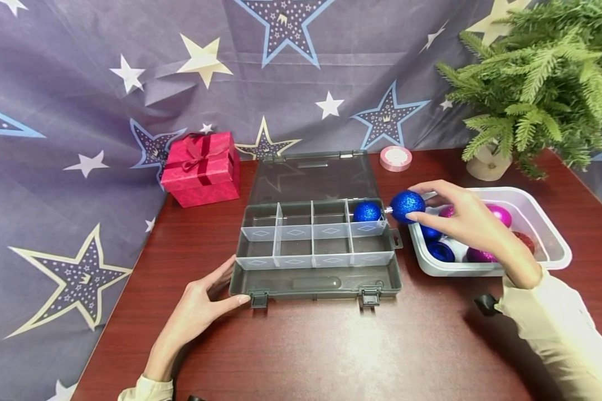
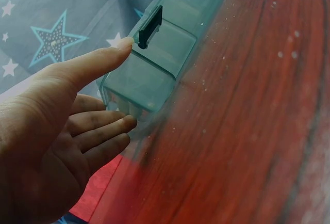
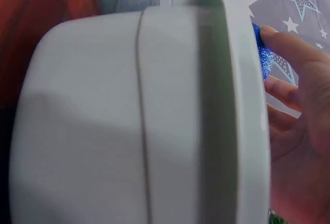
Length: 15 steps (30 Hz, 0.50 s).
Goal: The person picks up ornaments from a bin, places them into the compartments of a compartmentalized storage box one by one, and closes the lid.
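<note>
My right hand [image 1: 474,223] pinches a blue glitter Christmas ball [image 1: 408,206] between thumb and fingers, its silver cap pointing left toward the box. In the right wrist view the tub hides part of this ball [image 3: 266,61]. A second blue glitter ball [image 1: 367,211] sits in the back right compartment of a grey see-through divided box [image 1: 315,292], whose lid [image 1: 311,178] lies back. At the box's front left corner rests my left hand [image 1: 195,306], thumb along the front edge and fingers along the side. The left wrist view shows those fingers [image 2: 105,131] nearly straight.
Right of the box stands a white tub [image 1: 557,262] with several blue, pink and red balls. A red gift box [image 1: 200,167] is at the back left, a roll of pink ribbon [image 1: 396,159] at the back, and a small artificial fir tree [image 1: 542,83] at the back right.
</note>
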Available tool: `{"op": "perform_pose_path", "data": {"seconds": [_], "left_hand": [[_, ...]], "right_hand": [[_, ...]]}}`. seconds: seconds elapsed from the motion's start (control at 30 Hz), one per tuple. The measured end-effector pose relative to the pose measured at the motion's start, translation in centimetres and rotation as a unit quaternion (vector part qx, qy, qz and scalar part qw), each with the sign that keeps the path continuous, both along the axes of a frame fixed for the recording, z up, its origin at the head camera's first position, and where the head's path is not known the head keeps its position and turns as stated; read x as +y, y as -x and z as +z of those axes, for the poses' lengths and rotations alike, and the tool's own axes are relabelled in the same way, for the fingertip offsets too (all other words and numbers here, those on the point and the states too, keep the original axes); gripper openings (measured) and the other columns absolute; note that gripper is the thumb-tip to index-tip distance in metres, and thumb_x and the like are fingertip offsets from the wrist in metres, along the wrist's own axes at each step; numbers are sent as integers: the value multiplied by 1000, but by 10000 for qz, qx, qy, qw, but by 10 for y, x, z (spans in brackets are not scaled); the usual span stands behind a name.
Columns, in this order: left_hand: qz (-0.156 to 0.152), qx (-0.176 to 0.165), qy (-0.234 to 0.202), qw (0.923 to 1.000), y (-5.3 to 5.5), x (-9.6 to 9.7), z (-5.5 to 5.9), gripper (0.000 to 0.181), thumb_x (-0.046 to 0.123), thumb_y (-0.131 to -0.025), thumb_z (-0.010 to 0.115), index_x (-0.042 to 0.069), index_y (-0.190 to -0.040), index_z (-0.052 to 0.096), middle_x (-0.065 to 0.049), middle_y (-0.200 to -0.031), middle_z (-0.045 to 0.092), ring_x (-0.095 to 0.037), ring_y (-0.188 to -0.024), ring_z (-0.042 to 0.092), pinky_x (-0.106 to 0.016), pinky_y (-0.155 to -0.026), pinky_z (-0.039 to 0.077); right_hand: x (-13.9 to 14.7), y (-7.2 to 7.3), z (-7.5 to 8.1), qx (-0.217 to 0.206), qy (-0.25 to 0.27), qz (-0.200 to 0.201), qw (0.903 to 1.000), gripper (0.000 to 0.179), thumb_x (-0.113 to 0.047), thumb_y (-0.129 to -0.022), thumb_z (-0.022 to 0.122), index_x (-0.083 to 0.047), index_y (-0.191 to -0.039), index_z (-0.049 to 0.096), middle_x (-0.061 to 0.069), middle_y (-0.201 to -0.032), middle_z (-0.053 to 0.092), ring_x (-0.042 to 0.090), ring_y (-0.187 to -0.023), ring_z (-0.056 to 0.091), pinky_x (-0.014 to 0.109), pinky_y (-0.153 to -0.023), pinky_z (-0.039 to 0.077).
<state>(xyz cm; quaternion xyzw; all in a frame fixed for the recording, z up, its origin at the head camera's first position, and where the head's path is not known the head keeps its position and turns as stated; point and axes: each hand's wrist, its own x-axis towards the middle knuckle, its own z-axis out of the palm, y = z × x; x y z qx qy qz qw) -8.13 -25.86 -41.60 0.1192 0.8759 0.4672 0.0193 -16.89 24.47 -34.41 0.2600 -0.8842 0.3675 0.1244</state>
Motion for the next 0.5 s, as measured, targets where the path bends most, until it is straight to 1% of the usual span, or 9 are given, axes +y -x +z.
{"op": "perform_pose_path", "data": {"seconds": [0.03, 0.13, 0.23, 0.3, 0.37, 0.5], "left_hand": [[-1, -9, -3, 10000, 0, 0, 0, 84, 29, -84, 89, 15, -156, 48, -6, -136, 66, -19, -126, 61, -13, -100, 43], [3, -39, -16, 10000, 0, 0, 1, 84, 29, -84, 89, 15, -156, 48, -6, -136, 66, -19, -127, 61, -13, -100, 43], [9, -45, -21, 10000, -1, 1, 1, 84, 29, -84, 89, 15, -156, 48, -5, -136, 66, -19, -127, 61, -13, -100, 43], [11, -47, -25, 10000, -1, 1, 1, 84, 29, -84, 89, 15, -156, 48, -5, -136, 66, -18, -127, 61, -13, -100, 43], [14, -48, -32, 10000, -1, 1, 1, 84, 29, -84, 89, 15, -156, 48, -5, -136, 66, -18, -127, 61, -12, -100, 42], [18, -40, -45, 10000, -1, 1, 1, 84, 28, -84, 89, 14, -156, 48, -5, -136, 67, -19, -127, 61, -12, -101, 42]], "right_hand": [[-2, 1, 0, 14, 14, 58, 10000, 46, -6, -86, 85, -6, -129, 68, 7, -120, 71, 24, -98, 72, 10, -87, 49], [-8, 5, 0, -21, 81, 180, 9998, 45, -8, -88, 85, -6, -130, 68, 9, -120, 70, 31, -99, 72, 10, -87, 48], [-13, 8, 1, -101, 145, 229, 9996, 45, -11, -88, 84, -6, -130, 68, 12, -120, 70, 33, -99, 72, 12, -86, 50], [-17, 10, 1, -130, 125, 214, 9996, 46, -13, -89, 84, -6, -131, 67, 12, -120, 70, 33, -99, 71, 14, -86, 51], [-21, 12, 2, -196, 110, 212, 9995, 44, -13, -90, 83, -6, -130, 67, 10, -119, 70, 30, -100, 71, 16, -87, 51], [-29, 15, 5, -393, 128, 245, 9988, 43, -16, -91, 82, -6, -130, 68, 7, -117, 71, 26, -103, 70, 17, -90, 49]]}}
